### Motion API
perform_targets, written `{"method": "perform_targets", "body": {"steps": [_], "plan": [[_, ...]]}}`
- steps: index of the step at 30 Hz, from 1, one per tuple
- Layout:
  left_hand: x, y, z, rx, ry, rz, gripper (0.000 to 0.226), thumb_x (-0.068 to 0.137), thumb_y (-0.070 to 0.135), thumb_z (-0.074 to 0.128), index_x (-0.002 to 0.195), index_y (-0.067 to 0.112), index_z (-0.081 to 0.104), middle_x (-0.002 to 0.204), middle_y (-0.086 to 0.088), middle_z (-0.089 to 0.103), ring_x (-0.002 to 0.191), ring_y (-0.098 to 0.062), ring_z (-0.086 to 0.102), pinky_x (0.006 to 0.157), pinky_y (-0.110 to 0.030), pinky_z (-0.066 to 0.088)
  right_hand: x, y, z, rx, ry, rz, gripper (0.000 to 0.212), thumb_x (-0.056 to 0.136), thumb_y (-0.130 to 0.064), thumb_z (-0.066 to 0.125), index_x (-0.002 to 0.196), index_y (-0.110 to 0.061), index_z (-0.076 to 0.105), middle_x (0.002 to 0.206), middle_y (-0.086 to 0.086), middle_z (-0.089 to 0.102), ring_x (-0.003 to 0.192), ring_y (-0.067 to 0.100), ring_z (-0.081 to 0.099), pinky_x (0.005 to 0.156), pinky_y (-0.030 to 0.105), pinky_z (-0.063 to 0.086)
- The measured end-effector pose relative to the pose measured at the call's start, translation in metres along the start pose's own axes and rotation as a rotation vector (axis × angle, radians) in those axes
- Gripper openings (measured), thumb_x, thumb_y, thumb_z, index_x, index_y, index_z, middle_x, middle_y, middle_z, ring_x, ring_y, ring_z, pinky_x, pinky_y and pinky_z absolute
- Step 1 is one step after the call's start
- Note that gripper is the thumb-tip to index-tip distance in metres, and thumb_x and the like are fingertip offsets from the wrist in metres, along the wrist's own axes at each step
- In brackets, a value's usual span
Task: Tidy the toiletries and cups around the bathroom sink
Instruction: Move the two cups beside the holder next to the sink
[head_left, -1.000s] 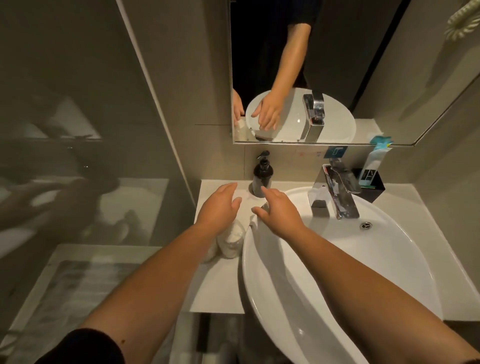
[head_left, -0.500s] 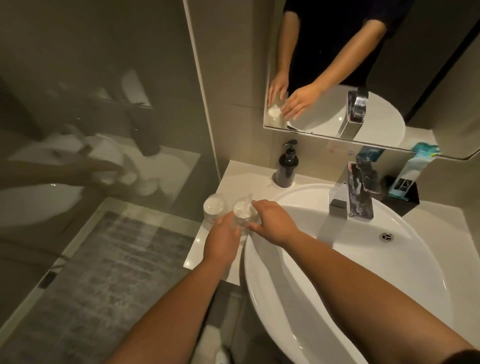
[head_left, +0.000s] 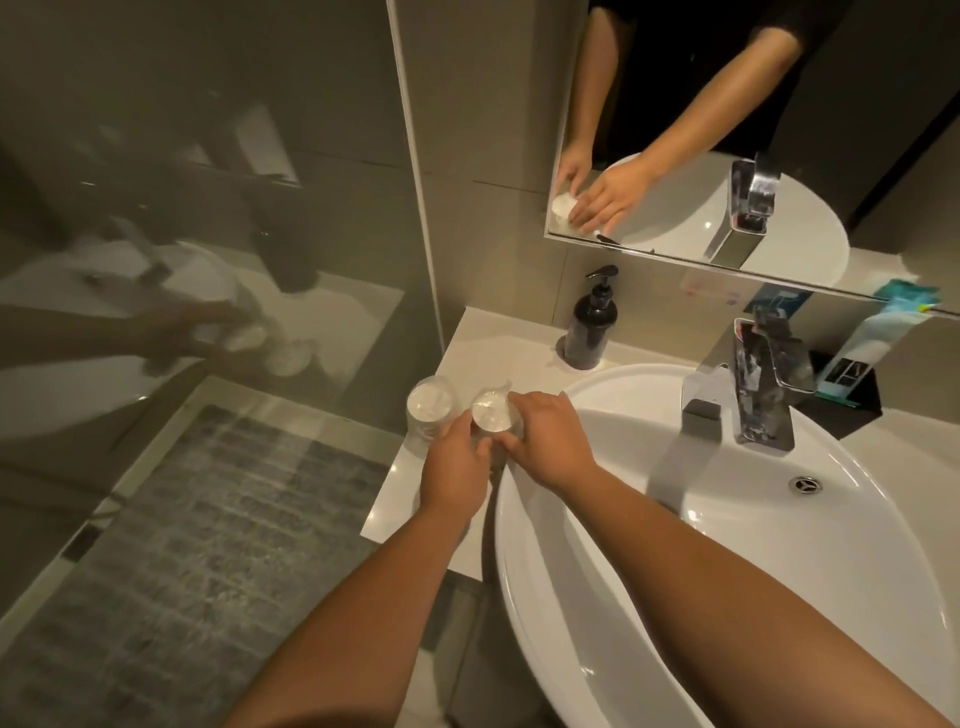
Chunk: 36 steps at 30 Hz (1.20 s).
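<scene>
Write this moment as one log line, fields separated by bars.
left hand: holds left cup | right hand: holds right cup | place: counter beside sink

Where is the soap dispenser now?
Head view: the black soap dispenser stands on the counter against the back wall, left of the faucet.

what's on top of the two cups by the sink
Each cup's mouth is covered by a whitish, crinkled film: the left cup and the right cup. The left hand and right hand wrap their lower parts, so their contents and bases cannot be seen.
</scene>
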<state>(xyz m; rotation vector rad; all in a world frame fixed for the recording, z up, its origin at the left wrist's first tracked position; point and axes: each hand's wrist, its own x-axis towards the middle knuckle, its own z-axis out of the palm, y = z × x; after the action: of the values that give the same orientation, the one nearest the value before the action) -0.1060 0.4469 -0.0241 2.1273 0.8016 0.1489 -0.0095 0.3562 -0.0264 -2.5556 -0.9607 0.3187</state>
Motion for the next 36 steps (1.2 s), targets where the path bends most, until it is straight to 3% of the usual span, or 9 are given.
{"method": "perform_targets", "body": {"steps": [7, 12, 18, 23, 27, 33, 36], "plan": [[0.0, 0.023, -0.015, -0.102, 0.081, 0.07, 0.032, 0.095, 0.017, 0.052, 0.127, 0.021, 0.054, 0.118, 0.003, 0.063, 0.104, -0.01, 0.057, 0.088, -0.02, 0.041, -0.006, -0.017, -0.031, 0.213, 0.098, 0.064, 0.058, 0.088, -0.037, 0.062, 0.138, -0.012, 0.046, 0.138, 0.008, 0.053, 0.124, 0.026, 0.048, 0.106, 0.035, 0.035], [-0.001, 0.047, -0.034, -0.141, 0.098, 0.12, 0.034, 0.094, 0.021, 0.051, 0.128, 0.028, 0.054, 0.118, 0.007, 0.062, 0.105, -0.012, 0.057, 0.091, -0.03, 0.048, -0.015, -0.031, -0.065, 0.273, 0.176, 0.09, 0.061, 0.088, -0.037, 0.063, 0.141, -0.015, 0.043, 0.141, 0.004, 0.05, 0.127, 0.023, 0.048, 0.103, 0.033, 0.039], [-0.022, 0.068, -0.041, -0.091, 0.065, 0.217, 0.035, 0.095, 0.021, 0.048, 0.129, 0.027, 0.053, 0.121, 0.006, 0.061, 0.107, -0.014, 0.057, 0.091, -0.029, 0.047, -0.049, -0.037, -0.086, 0.291, 0.258, 0.152, 0.06, 0.088, -0.038, 0.062, 0.14, -0.015, 0.044, 0.141, 0.003, 0.05, 0.126, 0.022, 0.049, 0.1, 0.031, 0.039], [-0.047, 0.082, -0.023, -0.058, -0.023, 0.327, 0.034, 0.097, 0.026, 0.049, 0.131, 0.028, 0.051, 0.127, 0.005, 0.06, 0.112, -0.014, 0.057, 0.091, -0.023, 0.041, -0.099, -0.026, -0.097, 0.321, 0.373, 0.248, 0.056, 0.088, -0.037, 0.063, 0.138, -0.016, 0.047, 0.137, 0.003, 0.053, 0.122, 0.02, 0.05, 0.093, 0.024, 0.037], [-0.071, 0.096, 0.006, -0.009, -0.113, 0.394, 0.039, 0.097, 0.031, 0.05, 0.136, 0.026, 0.048, 0.133, 0.003, 0.057, 0.117, -0.017, 0.056, 0.099, -0.028, 0.042, -0.143, -0.006, -0.102, 0.33, 0.452, 0.368, 0.05, 0.087, -0.038, 0.064, 0.133, -0.021, 0.051, 0.132, 0.002, 0.057, 0.117, 0.021, 0.055, 0.09, 0.028, 0.041], [-0.104, 0.126, 0.059, -0.067, -0.302, 0.569, 0.034, 0.096, 0.03, 0.048, 0.129, 0.029, 0.053, 0.123, 0.008, 0.061, 0.109, -0.009, 0.056, 0.092, -0.026, 0.045, -0.208, 0.036, -0.119, 0.366, 0.563, 0.528, 0.045, 0.09, -0.038, 0.061, 0.131, -0.024, 0.052, 0.132, -0.003, 0.056, 0.112, 0.017, 0.057, 0.083, 0.021, 0.038], [-0.121, 0.145, 0.089, -0.089, -0.366, 0.621, 0.032, 0.096, 0.032, 0.049, 0.127, 0.028, 0.055, 0.12, 0.007, 0.063, 0.107, -0.012, 0.057, 0.09, -0.032, 0.049, -0.237, 0.062, -0.127, 0.354, 0.596, 0.599, 0.047, 0.09, -0.038, 0.061, 0.133, -0.022, 0.051, 0.133, -0.003, 0.055, 0.114, 0.017, 0.056, 0.085, 0.02, 0.037]]}}
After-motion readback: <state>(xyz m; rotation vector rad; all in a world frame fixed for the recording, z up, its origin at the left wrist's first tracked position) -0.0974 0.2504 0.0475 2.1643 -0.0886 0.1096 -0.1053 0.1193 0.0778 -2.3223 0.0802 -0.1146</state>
